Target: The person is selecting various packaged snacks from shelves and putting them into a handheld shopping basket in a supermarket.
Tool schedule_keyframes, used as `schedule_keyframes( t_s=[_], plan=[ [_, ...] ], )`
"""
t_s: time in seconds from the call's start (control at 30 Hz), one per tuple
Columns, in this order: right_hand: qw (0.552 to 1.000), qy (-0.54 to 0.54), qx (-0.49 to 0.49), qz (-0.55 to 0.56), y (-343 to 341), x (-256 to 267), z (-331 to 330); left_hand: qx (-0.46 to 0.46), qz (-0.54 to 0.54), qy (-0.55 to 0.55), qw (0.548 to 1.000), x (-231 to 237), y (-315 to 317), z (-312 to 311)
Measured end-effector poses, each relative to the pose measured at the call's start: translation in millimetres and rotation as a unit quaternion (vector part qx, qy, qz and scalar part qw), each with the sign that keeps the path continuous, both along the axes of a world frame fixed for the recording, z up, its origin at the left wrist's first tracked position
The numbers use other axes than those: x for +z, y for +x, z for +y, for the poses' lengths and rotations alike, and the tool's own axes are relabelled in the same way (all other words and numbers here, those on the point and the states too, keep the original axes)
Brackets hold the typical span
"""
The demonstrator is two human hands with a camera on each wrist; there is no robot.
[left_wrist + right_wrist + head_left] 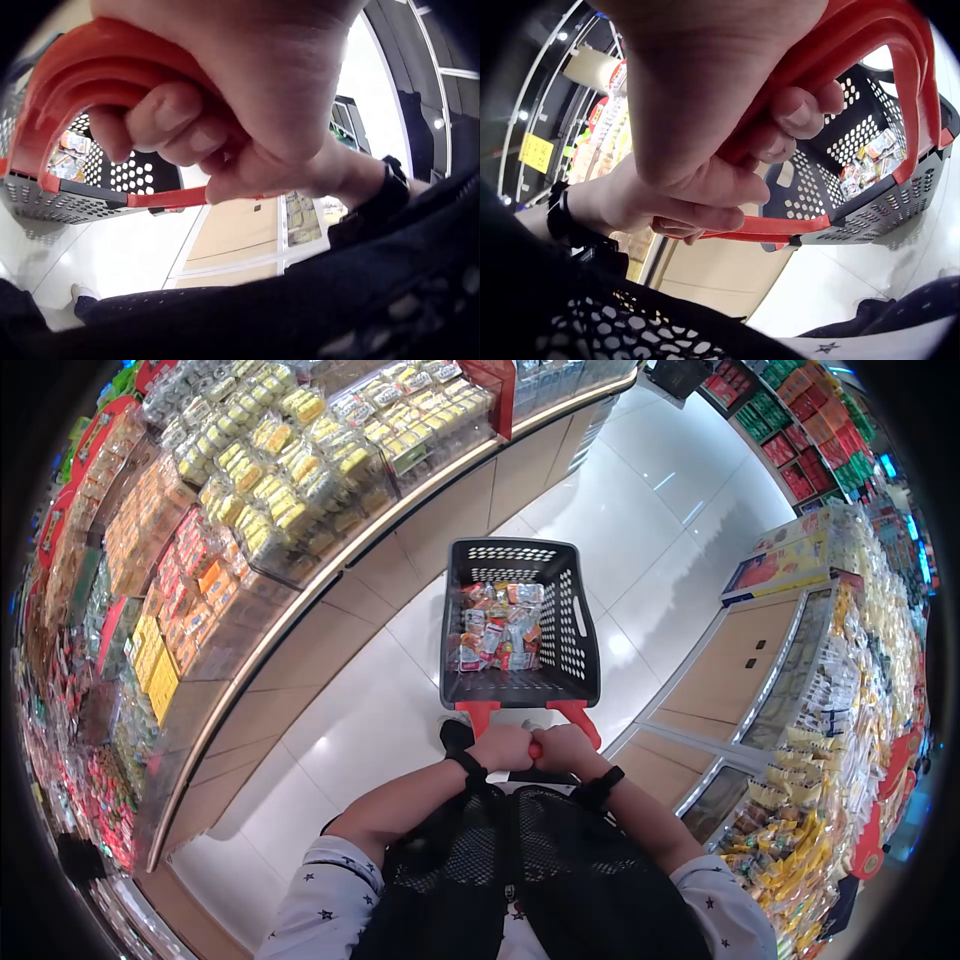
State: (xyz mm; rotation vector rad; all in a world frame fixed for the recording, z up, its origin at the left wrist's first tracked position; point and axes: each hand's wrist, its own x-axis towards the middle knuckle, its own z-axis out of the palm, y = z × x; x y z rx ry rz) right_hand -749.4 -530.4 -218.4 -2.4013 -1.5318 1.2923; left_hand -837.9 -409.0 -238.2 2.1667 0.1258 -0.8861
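A black shopping basket with perforated sides stands out in front of the body in the head view. Several small wrapped packets lie across its bottom. Its red handle reaches back toward the person. My left hand grips this handle, fingers curled round it, as the left wrist view shows up close. Right beside it, my right hand also holds the red handle, fingers wrapped round the bar in the right wrist view. Both hands are close together in front of the black mesh vest.
A long counter on the left carries yellow snack packs and orange packs. To the right, a wooden cabinet borders bins of bagged goods. Shiny floor tiles run between them toward shelves of red and green packages.
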Motion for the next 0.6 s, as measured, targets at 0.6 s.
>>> schedule_keyframes(
  t_s=[0.6],
  plan=[
    [0.895,0.054,0.442,-0.018,127.9,-0.4,-51.0,0.427,-0.045,-0.096,0.898,-10.0,57.9,-164.2]
  ],
)
